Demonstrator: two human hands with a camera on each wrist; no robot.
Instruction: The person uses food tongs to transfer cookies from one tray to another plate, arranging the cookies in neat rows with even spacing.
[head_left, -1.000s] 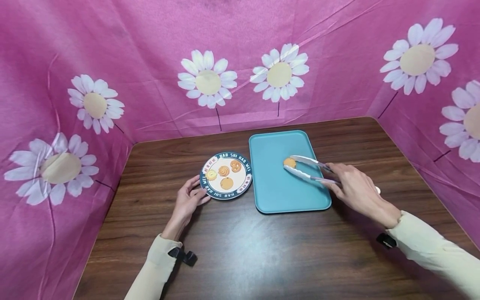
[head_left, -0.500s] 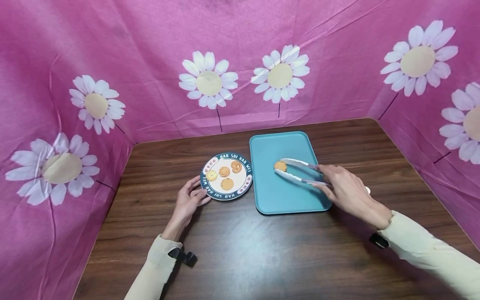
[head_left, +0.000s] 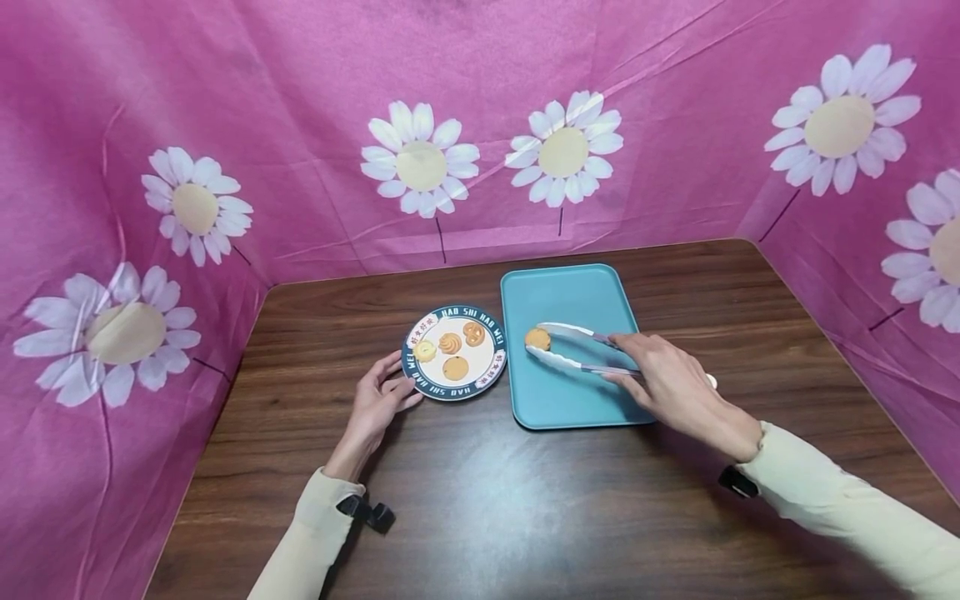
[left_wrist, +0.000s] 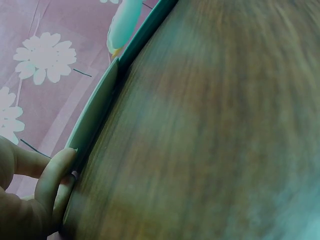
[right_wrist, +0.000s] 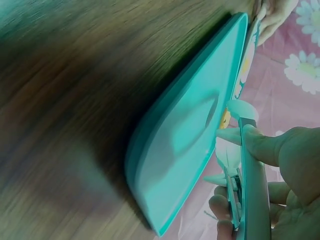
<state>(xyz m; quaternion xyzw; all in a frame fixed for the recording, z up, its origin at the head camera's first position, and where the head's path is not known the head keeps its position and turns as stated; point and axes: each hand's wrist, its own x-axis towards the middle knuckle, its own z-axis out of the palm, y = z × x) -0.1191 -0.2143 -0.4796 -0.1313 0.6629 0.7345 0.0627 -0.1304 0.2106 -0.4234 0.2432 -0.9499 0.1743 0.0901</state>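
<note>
My right hand (head_left: 678, 387) grips a pair of metal tongs (head_left: 588, 368). Between the tongs' pale tips is a round golden cookie (head_left: 537, 338), held over the left part of a turquoise tray (head_left: 566, 292). To the tray's left sits a round plate (head_left: 480, 379) with a dark lettered rim. On it lie a pale ring-shaped cookie (head_left: 424, 351), a swirled cookie (head_left: 450, 343), a pretzel-shaped cookie (head_left: 474, 334) and a flat round cookie (head_left: 455, 368). My left hand (head_left: 381, 396) holds the plate's left rim, with thumb and fingers at its edge in the left wrist view.
The tray and plate stand close together on a dark wood-grain table (head_left: 480, 492). A pink cloth (head_left: 300, 125) printed with white daisies hangs behind the table and along both sides. The tray has a raised rim.
My right hand has moved left with the tongs, carrying the round cookie from the tray's middle toward its left edge. The left hand and the plate stay in place.
</note>
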